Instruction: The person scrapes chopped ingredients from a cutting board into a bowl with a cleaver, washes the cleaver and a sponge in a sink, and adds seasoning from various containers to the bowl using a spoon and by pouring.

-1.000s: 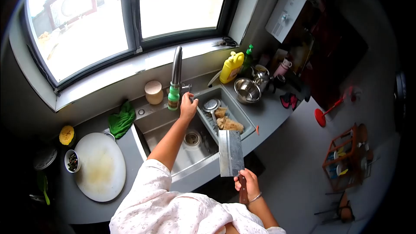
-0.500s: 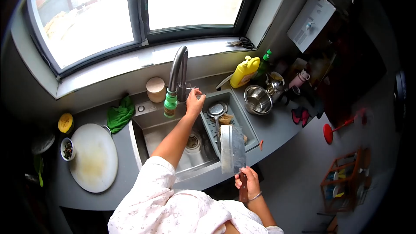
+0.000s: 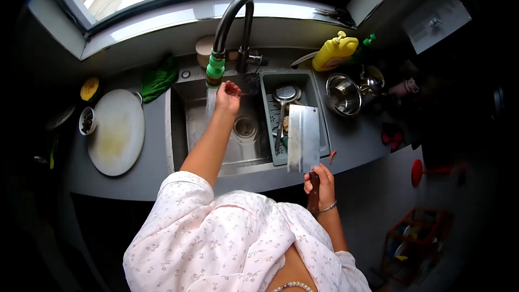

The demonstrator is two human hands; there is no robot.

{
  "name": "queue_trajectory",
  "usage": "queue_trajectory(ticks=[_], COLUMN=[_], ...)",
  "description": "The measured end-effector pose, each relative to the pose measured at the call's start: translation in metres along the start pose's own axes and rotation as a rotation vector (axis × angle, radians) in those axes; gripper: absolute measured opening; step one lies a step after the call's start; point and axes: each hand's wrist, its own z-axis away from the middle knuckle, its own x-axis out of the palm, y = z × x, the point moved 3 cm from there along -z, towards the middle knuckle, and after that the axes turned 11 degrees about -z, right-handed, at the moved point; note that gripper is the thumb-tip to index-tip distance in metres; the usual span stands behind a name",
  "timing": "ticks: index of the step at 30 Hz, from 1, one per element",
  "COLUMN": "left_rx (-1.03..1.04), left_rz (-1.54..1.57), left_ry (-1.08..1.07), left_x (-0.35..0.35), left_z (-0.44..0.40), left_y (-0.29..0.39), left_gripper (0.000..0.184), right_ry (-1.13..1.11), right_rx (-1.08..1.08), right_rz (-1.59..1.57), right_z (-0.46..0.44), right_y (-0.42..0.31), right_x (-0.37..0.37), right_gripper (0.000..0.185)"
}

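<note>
Water runs from the green nozzle [image 3: 215, 70] of the curved faucet [image 3: 247, 19] into the steel sink [image 3: 197, 103]. Beside the stream is my left hand [image 3: 228, 97], palm up, its fingers loosely curled with nothing visible in them. My right hand [image 3: 323, 185] is wrapped round the wooden handle of a cleaver [image 3: 304, 138], whose broad blade points up in front of the counter. The blade partly covers a grey drain basket [image 3: 323, 124], which holds a metal strainer or ladle [image 3: 286, 93] and light brown pieces.
At the left are a round cutting board [image 3: 116, 132], a small bowl [image 3: 87, 120], a cut yellow fruit [image 3: 90, 88] and a green cloth [image 3: 159, 80]. At the right stand a yellow bottle [image 3: 334, 53], a steel bowl [image 3: 343, 94] and a kettle [image 3: 372, 80].
Water now flows from the nozzle. My left hand has left the faucet lever and come down and left beside the stream. My right hand still holds the cleaver. The view has tilted down.
</note>
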Motion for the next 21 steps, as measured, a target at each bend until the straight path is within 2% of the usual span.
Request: queue_trajectory(ticks=[3, 4, 5, 10, 11, 13, 14, 16, 17, 19, 21], left_rx=[0.024, 0.071, 0.106, 0.028, 0.032, -0.124, -0.124, -0.051, -0.059, -0.022, 0.031], left_rz=[0.196, 0.178, 0.190, 0.186, 0.190, 0.207, 0.208, -0.075, -0.077, -0.129, -0.349], left_ry=[0.148, 0.094, 0.128, 0.110, 0.116, 0.203, 0.210, 0.130, 0.136, -0.096, 0.066], left_x=[-0.014, -0.020, -0.022, -0.041, -0.037, -0.029, -0.028, -0.027, -0.030, -0.020, -0.009], left_z=[0.008, 0.002, 0.003, 0.003, 0.009, 0.020, 0.021, 0.020, 0.020, 0.034, 0.063], left_y=[0.031, 0.038, 0.043, 0.053, 0.056, 0.056, 0.054, 0.052, 0.052, 0.058, 0.064], left_gripper=[0.030, 0.037, 0.044, 0.049, 0.049, 0.049, 0.049, 0.044, 0.044, 0.037, 0.024], right_ry=[-0.054, -0.065, -0.068, -0.084, -0.087, -0.100, -0.111, -0.125, -0.141, -0.159, -0.168], right_rx=[0.040, 0.052, 0.066, 0.113, 0.118, 0.135, 0.143, 0.155, 0.159, 0.170, 0.203], right_rz=[0.019, 0.014, 0.019, 0.068, 0.084, 0.119, 0.148, 0.189, 0.228, 0.294, 0.323], right_z=[-0.012, -0.016, -0.019, -0.034, -0.036, -0.041, -0.044, -0.054, -0.059, -0.066, -0.079], right_y=[0.001, 0.002, 0.004, 0.011, 0.012, 0.014, 0.014, 0.018, 0.019, 0.021, 0.030], right_x=[0.007, 0.009, 0.011, 0.021, 0.025, 0.029, 0.031, 0.034, 0.036, 0.050, 0.060], right_gripper=[0.015, 0.016, 0.016, 0.015, 0.015, 0.016, 0.016, 0.016, 0.017, 0.018, 0.018])
